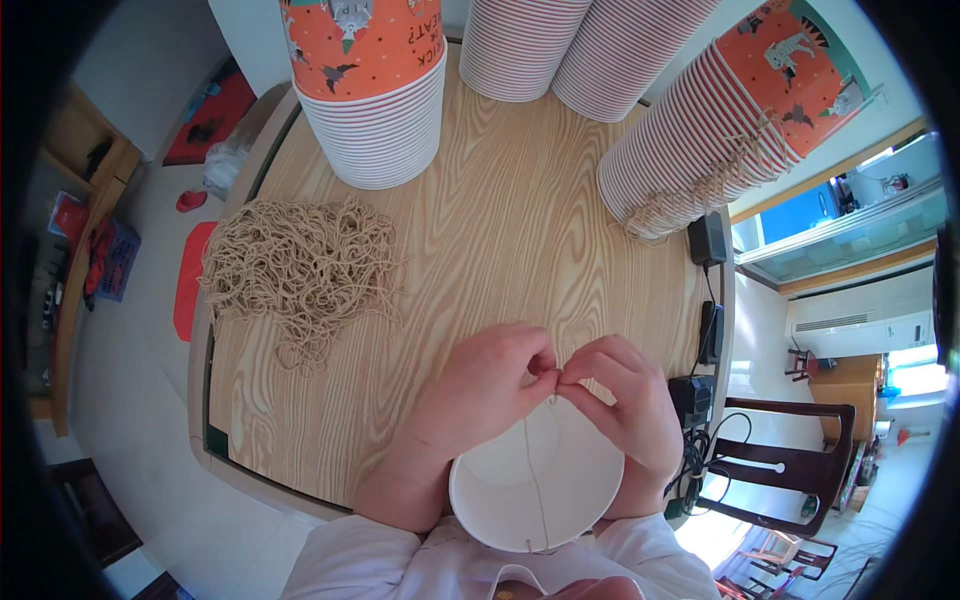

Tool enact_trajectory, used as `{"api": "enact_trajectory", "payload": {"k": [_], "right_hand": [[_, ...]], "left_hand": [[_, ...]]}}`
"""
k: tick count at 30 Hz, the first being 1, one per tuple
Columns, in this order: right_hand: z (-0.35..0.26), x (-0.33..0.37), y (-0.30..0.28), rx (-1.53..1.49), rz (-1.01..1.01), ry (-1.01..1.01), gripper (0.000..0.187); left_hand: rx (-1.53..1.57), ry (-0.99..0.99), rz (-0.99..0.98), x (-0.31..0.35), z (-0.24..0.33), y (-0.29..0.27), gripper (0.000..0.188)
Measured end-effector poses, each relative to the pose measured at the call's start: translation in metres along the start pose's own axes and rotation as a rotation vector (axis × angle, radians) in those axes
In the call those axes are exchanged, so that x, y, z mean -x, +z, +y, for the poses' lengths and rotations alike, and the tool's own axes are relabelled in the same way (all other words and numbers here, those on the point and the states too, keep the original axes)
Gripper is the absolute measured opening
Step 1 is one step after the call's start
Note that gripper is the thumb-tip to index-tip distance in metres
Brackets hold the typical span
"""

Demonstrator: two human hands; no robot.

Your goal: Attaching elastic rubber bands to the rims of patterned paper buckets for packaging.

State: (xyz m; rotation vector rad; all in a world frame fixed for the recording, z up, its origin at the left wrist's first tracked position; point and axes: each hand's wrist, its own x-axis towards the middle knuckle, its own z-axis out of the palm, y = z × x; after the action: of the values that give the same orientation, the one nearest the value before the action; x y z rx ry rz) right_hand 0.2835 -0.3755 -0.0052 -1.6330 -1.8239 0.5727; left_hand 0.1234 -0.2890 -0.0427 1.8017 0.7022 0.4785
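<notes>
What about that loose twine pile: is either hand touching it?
No, the twine pile lies apart to the left, while the left hand and right hand meet at the far rim of the white bucket.

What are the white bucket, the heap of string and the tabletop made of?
White bucket: probably coated paperboard, smooth and plain inside; plastic is possible.
Heap of string: likely jute or cotton, matte tan, in thin tangled strands.
Tabletop: looks like wood-grain laminate, smooth with a flowing, printed-looking pattern; real veneer can't be ruled out.
</notes>
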Motion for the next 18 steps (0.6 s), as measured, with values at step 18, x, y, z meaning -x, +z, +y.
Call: {"api": "enact_trajectory", "payload": {"k": [18], "right_hand": [[0.0062, -0.0016, 0.0039, 0.041, 0.009, 0.053, 0.012]], "left_hand": [[0.006, 0.018, -0.044, 0.0032, -0.0019, -0.0076, 0.012]]}}
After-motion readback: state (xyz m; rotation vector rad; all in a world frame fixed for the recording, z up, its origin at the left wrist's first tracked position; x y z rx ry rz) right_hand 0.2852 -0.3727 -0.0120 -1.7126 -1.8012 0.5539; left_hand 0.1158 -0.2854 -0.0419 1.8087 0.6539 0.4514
